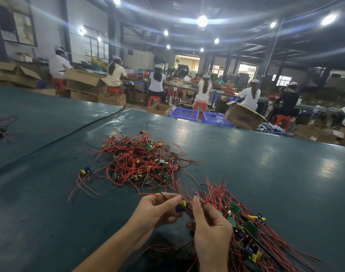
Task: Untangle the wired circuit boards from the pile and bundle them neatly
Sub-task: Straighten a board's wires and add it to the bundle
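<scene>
Now the left hand [158, 210] is gripping a board [182, 205], the right hand [210, 230] pinching its wires [204, 202]. The pile [140, 160] is lying ahead, the bundle [246, 224] rightward.

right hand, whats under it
The bundle of red-wired boards fans out from beneath the right hand onto the green table. What lies directly under the palm is covered.
</scene>
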A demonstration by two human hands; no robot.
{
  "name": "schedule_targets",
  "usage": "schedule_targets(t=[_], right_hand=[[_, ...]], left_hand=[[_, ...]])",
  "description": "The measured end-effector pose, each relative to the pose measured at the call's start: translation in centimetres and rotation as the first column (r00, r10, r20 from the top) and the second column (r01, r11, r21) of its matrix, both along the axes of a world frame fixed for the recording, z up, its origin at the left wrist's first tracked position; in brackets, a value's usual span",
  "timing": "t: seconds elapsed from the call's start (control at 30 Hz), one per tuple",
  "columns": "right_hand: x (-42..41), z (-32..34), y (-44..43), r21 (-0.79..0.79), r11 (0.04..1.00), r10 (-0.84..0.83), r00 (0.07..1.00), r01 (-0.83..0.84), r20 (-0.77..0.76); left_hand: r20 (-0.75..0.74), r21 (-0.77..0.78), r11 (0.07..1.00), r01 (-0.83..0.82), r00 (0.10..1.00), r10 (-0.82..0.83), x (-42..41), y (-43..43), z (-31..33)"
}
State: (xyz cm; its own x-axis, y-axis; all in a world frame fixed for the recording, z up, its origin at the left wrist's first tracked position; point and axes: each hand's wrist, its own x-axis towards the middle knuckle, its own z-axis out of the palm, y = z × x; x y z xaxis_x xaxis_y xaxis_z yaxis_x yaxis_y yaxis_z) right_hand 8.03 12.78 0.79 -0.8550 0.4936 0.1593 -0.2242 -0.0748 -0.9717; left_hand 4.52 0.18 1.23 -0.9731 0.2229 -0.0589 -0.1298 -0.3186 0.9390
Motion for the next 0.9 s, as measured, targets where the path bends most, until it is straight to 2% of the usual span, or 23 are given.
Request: schedule_targets(t=[0.1,0.2,0.3,0.43,0.53,0.63,0.73,0.83,0.9], right_hand=[[0.0,0.0,-0.1,0.016,0.999,0.03,0.999,-0.03,0.016],[0.0,0.1,-0.2,-0.03,0.998,0.06,0.997,-0.059,0.045],[-0.1,0.3,0.3,-0.177,0.984,0.03,0.997,-0.018,0.068],[-0.5,0.8,1.9,-0.396,0.914,-0.072,0.996,0.084,0.046],[-0.4,1.1,2.5,-0.446,0.892,-0.076,0.997,0.078,0.022],[-0.4,1.1,2.5,-0.39,0.918,-0.069,0.998,0.069,0.015],[-0.3,0.8,1.6,-0.198,0.98,0.016,0.998,-0.004,0.061],[-0.2,0.2,-0.1,-0.028,0.99,0.14,0.983,-0.138,0.119],[-0.1,0.2,-0.1,-0.025,0.991,0.137,0.982,-0.135,0.13]], left_hand=[[0.007,-0.026,0.996,0.086,0.996,-0.086,0.3,0.1,0.1],[-0.042,-0.093,0.994,0.053,0.997,-0.057,0.4,0.2,0.2],[-0.079,-0.086,0.996,0.036,0.996,-0.043,0.3,0.1,0.4],[-0.132,-0.112,0.991,0.071,0.988,-0.086,0.0,-0.7,1.0],[-0.156,-0.121,0.99,0.076,0.983,-0.094,0.0,-0.8,1.1],[-0.175,-0.121,0.991,0.063,0.981,-0.084,0.1,-0.5,0.8],[-0.162,-0.111,0.993,0.03,0.986,-0.048,0.1,-0.4,0.7],[-0.18,-0.181,0.983,0.022,0.982,-0.055,0.2,-0.3,0.6],[-0.189,-0.222,0.975,0.029,0.979,-0.072,0.2,-0.2,0.7]])
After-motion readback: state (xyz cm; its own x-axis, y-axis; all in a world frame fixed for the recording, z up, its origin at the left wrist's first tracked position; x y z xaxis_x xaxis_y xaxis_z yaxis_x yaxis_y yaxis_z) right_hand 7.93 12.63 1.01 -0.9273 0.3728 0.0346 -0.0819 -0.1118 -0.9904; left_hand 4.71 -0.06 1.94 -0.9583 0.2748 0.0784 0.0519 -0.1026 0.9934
